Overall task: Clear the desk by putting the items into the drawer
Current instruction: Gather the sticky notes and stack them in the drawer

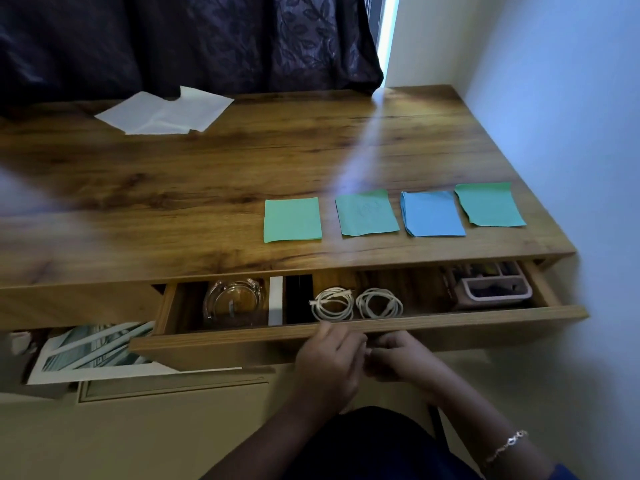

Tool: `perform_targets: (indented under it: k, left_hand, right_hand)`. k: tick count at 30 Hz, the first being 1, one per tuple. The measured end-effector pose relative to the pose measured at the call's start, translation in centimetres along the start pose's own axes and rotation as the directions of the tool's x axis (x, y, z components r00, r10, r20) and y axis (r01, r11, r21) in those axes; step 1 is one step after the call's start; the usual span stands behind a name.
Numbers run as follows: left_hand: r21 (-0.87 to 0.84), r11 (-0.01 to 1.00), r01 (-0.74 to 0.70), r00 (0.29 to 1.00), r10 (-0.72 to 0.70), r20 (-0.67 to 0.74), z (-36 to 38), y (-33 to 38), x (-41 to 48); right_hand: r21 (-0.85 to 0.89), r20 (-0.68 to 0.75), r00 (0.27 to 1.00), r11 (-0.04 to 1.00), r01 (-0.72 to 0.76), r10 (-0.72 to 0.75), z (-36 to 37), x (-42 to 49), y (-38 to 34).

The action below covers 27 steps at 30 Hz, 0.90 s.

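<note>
Seemingly my left hand [329,363] and right hand [396,362] curl together below the drawer [242,336], open for notes [292,220] beyond; holding what, I cannot tell.

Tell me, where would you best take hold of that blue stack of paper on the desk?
By its near edge, coming from the front. The blue stack lies flat on the desk, so nothing sticks up to grab; a fingertip probably has to lift an edge first. Green sheets sit close on both sides, while the near edge faces the desk's open front.
</note>
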<state>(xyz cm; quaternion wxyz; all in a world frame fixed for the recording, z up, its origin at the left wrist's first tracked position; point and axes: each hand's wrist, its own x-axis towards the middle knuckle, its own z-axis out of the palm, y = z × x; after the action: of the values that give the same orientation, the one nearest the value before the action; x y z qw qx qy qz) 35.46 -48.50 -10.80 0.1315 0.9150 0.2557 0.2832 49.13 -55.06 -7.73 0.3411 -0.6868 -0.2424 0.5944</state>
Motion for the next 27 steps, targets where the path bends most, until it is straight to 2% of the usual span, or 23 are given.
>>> perform_targets:
  k: [2, 4, 6, 11, 16, 21, 27]
  left_hand:
    - [0.019, 0.994, 0.103, 0.993, -0.102, -0.052, -0.6, -0.2, 0.1]
    - [-0.025, 0.975, 0.221, 0.975, -0.222, -0.009, -1.2, -0.4, 0.4]
    - [-0.086, 0.952, 0.295, 0.955, -0.289, 0.071, -1.5, -0.4, 0.7]
    - [-0.088, 0.915, 0.393, 0.910, -0.373, 0.179, -2.8, 0.6, 1.2]
    - [-0.135, 0.856, 0.499, 0.848, -0.450, 0.282, -3.8, 1.4, 0.7]
    - [-0.137, 0.802, 0.581, 0.766, -0.482, 0.426, -4.4, 2.0, -0.3]
    - [-0.117, 0.773, 0.624, 0.726, -0.517, 0.455, -4.8, 3.5, -2.2]
  right_hand:
    - [-0.115, 0.012, 0.974, 0.967, 0.228, -0.228, -0.1, -1.9, -1.8]
    - [-0.261, -0.084, 0.899, 0.880, 0.396, -0.429, -0.4, -2.8, -2.9]
    - [-0.454, -0.173, 0.831, 0.792, 0.408, -0.528, -1.0, -2.5, -3.4]
    - [-0.590, -0.144, 0.897, 0.764, 0.261, -0.418, -1.1, -1.3, -2.3]
    - [-0.595, -0.129, 0.915, 0.768, 0.236, -0.381, -0.7, -2.2, -1.4]
    - [-0.595, -0.056, 0.942, 0.768, 0.235, -0.331, -0.6, -3.5, -0.2]
    - [-0.613, 0.011, 0.944, 0.743, 0.268, -0.331, -0.2, -5.3, 1.6]
